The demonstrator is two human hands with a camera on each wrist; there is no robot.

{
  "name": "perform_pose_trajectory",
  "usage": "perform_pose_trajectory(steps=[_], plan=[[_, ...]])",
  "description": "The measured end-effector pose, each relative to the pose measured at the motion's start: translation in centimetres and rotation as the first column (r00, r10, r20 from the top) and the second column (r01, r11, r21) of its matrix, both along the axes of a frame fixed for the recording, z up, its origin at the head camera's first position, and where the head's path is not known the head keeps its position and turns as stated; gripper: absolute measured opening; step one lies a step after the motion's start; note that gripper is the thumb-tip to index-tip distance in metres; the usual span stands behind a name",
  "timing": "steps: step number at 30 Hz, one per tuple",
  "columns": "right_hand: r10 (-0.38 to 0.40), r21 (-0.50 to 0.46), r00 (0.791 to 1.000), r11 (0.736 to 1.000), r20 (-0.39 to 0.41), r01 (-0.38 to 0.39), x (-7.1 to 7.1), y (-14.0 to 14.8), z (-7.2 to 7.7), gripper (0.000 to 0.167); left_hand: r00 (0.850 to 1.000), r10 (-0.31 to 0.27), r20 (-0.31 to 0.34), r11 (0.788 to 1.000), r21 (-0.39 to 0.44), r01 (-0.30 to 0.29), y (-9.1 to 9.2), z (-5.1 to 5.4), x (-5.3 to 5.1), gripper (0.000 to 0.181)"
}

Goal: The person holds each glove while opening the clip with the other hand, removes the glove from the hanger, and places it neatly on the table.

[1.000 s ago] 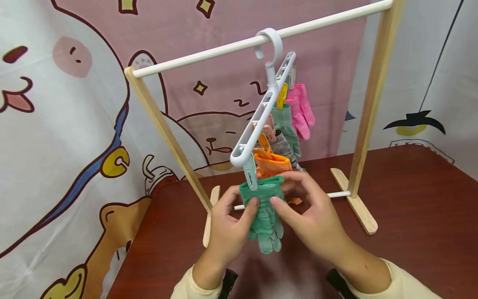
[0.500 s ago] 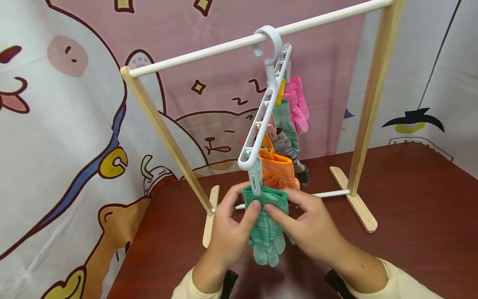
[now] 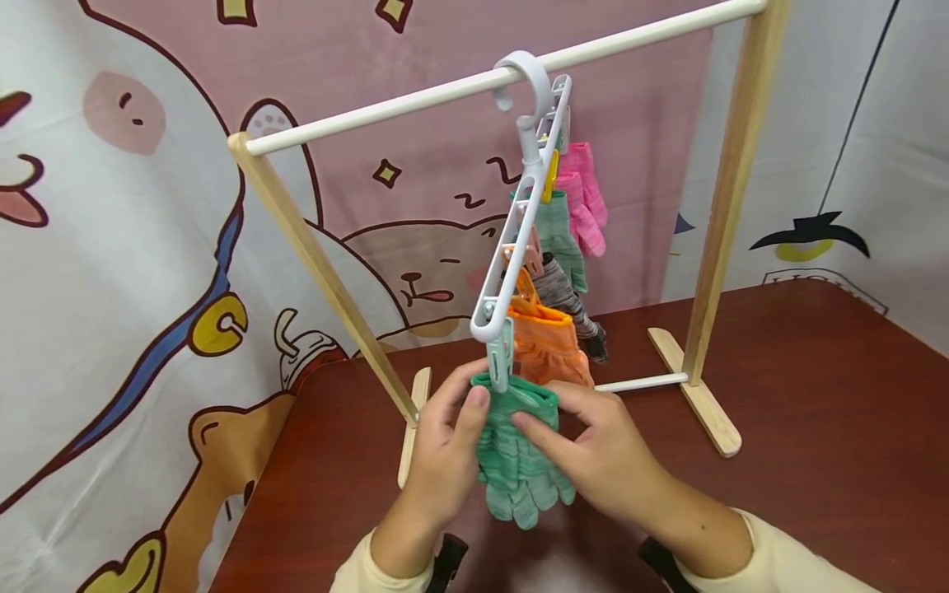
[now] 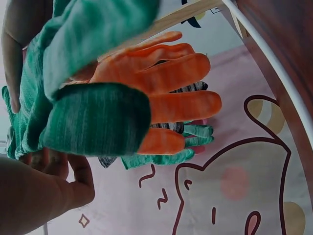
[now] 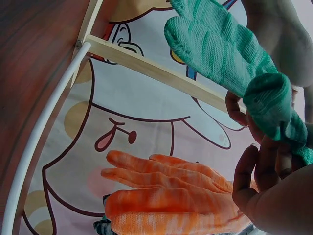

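While the left hand (image 3: 443,449) pinches the left edge of the green glove (image 3: 519,453), thumb to the front, the right hand (image 3: 608,453) has the other side — thumb laid across the face just below the cuff, fingers tucked behind. Both grips are narrow, with only knit fabric in them. Between the two hands the glove hangs long way down, fingers lowest, a slight lean to the right. And just above the grip comes the relation that, I judge, everything turns on: the pale green clip (image 3: 501,362) drops from over the cuff, its lower tip lapping the front of the rim, left of centre. That puts the left hand nearer the clip, right beside it; the right sits farther along the rim. Whether the clip bites both layers of knit, I cannot tell.

Up from there, the clip meets the near end of the white hanger (image 3: 485,332), which runs away from the person, hooked over the white rod (image 3: 408,103). Close behind the clip hangs the orange glove (image 3: 549,342) — then the grey striped one (image 3: 562,288), another green, and pink farthest back.
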State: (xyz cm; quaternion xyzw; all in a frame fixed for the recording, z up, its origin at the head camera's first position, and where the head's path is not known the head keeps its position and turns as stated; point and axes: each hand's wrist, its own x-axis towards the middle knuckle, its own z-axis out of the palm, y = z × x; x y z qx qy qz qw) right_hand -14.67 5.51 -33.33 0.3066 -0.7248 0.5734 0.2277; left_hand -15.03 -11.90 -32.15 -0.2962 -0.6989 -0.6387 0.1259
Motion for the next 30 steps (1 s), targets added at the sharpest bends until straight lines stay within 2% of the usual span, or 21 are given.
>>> perform_pose_trajectory(steps=[7,14,19,30], plan=[[0.004,0.018,1.0,1.0,-0.03,-0.003,-0.1,-0.2,-0.1,0.02,1.0,-0.016,0.015,1.0,0.027,0.016,-0.1,0.8,-0.4,0.032],[0.001,0.016,0.999,1.0,-0.039,0.0,0.0,-0.1,0.0,0.019,0.994,-0.099,0.037,0.992,0.082,0.095,1.0,1.9,-1.0,0.037],[-0.002,0.024,0.998,1.0,-0.069,0.004,0.0,0.1,0.0,0.023,0.993,-0.092,0.07,0.993,0.086,0.086,1.6,2.7,-1.1,0.045],[-0.012,0.03,0.998,0.999,-0.064,0.013,0.1,0.4,0.2,0.022,0.989,-0.1,0.109,0.989,0.116,0.088,2.5,4.1,-1.4,0.05]])
